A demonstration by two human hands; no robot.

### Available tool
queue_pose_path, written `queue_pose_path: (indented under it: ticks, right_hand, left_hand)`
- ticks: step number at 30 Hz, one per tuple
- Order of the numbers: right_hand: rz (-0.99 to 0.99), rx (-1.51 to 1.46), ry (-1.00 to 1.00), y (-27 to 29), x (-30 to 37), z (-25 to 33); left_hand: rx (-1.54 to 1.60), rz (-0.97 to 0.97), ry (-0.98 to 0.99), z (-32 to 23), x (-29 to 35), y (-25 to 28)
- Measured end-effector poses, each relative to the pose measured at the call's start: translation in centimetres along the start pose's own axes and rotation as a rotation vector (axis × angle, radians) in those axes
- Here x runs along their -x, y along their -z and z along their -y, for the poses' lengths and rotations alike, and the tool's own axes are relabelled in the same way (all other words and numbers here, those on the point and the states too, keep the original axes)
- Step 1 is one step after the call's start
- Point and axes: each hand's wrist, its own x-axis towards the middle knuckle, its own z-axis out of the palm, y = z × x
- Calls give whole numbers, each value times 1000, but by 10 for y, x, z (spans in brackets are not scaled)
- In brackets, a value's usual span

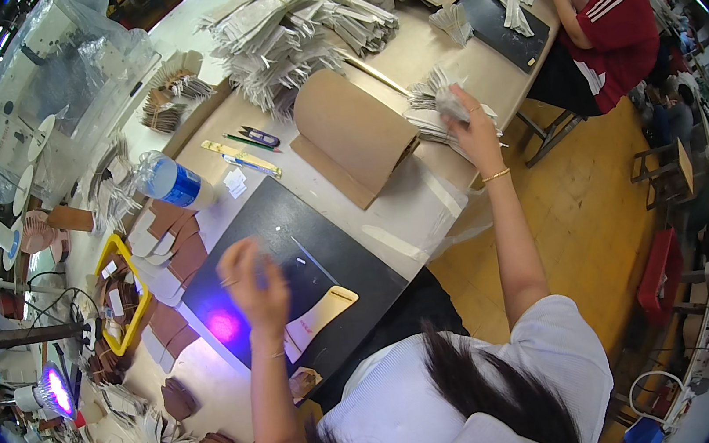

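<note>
Your right hand (474, 131) pinches a pale piece (452, 105) above the worktable's (481, 64) right edge, beside yellow floor (572, 195). Your left hand (259, 291), grip unclear, hovers over a black mat (355, 261).

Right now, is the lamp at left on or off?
On: the lamp glows violet, and a bright violet spot shows on the mat.

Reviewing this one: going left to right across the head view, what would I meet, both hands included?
Glowing purple lamp, yellow tray, plastic bottle with blue label, left hand, curved brown sheet, right hand, co-worker in a red shirt.
</note>
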Motion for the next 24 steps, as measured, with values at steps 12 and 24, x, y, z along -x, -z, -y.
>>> queue_pose_path:
  ticks: [12,24]
  right_hand:
    - [-268,-728,-385,-1,-2,-33]
    - [-208,-442,-195,-1,8,-34]
  left_hand:
    - [-36,405,-571,-162,-84,-243]
    - [66,478,-350,-158,-114,-308]
